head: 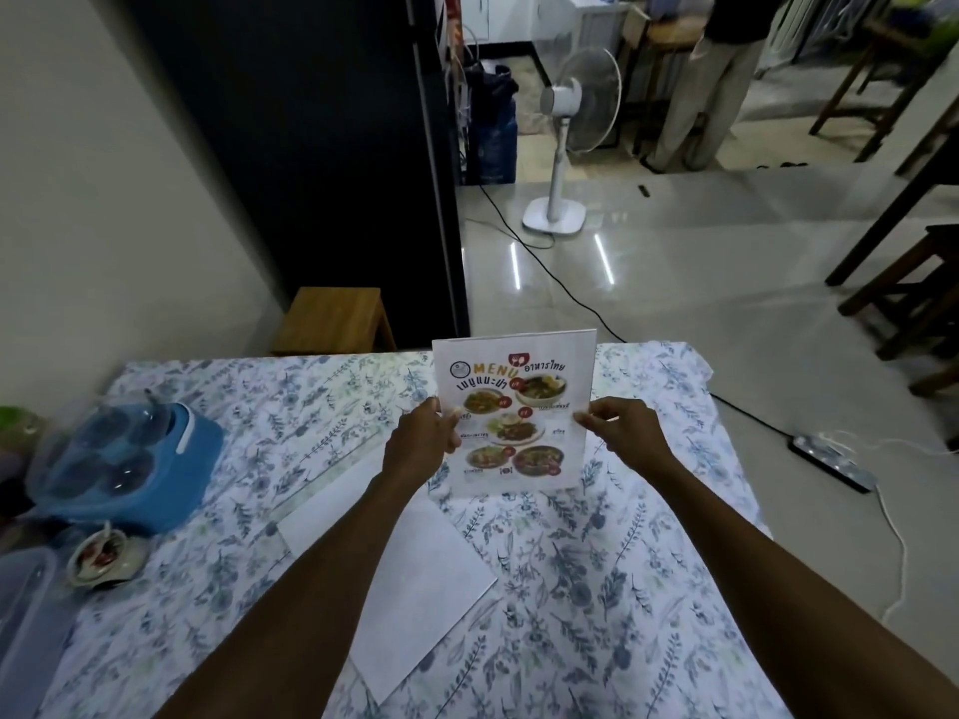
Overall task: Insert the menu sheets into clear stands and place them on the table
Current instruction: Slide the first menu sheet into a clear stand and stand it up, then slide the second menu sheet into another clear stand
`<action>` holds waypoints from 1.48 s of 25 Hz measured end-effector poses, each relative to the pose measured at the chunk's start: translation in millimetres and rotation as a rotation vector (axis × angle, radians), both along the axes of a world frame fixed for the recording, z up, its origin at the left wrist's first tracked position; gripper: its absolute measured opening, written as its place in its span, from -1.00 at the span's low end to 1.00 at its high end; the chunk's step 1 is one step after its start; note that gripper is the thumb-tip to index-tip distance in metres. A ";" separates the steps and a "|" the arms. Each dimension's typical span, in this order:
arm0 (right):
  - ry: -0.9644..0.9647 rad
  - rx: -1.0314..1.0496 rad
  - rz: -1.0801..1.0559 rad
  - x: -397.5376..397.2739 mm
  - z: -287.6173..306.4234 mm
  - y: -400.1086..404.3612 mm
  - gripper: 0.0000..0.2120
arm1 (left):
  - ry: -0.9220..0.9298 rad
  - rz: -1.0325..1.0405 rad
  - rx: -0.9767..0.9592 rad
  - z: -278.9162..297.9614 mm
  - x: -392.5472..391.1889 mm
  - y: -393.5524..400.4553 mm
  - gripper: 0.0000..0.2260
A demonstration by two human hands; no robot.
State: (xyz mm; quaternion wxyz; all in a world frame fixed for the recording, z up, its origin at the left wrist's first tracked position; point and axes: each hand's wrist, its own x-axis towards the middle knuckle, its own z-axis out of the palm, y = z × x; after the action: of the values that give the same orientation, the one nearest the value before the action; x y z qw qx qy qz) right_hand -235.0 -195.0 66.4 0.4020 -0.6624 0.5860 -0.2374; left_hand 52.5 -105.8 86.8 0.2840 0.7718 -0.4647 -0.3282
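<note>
A colourful menu sheet (519, 407) with food pictures stands upright in the middle of the table (622, 563), which has a blue floral cloth; it seems to sit inside a clear stand, though the stand's edges are hard to make out. My left hand (423, 438) pinches its left edge and my right hand (622, 433) pinches its right edge at mid height. A blank white sheet (405, 578) lies flat on the cloth under my left forearm. Beside it lies a flat clear stand or sleeve (332, 469).
At the table's left stand a blue condiment caddy with a clear lid (124, 459), a small bowl with a spoon (104, 557) and a plastic box (26, 604). Beyond the table are a wooden stool (334, 319), a white floor fan (565, 142), a power strip (830, 461) and a person standing (711, 80).
</note>
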 end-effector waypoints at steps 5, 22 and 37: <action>0.062 0.021 -0.103 6.4 4.9 16.3 -0.65 | -0.026 -0.017 0.057 15.0 3.0 11.0 -0.77; 0.151 0.333 -0.152 162.5 -51.4 183.1 -0.53 | 0.090 -0.082 0.227 -64.2 117.7 170.2 -0.64; 0.538 0.184 -0.089 201.8 -94.7 273.1 -0.53 | 0.198 0.102 0.303 -97.4 133.6 263.7 -0.56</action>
State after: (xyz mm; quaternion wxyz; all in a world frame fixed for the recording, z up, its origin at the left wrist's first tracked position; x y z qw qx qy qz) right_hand -33.2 78.0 -28.2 0.2797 -0.6358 0.7192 -0.0166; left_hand 186.1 157.9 -10.6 0.2251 0.7923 -0.3399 -0.4539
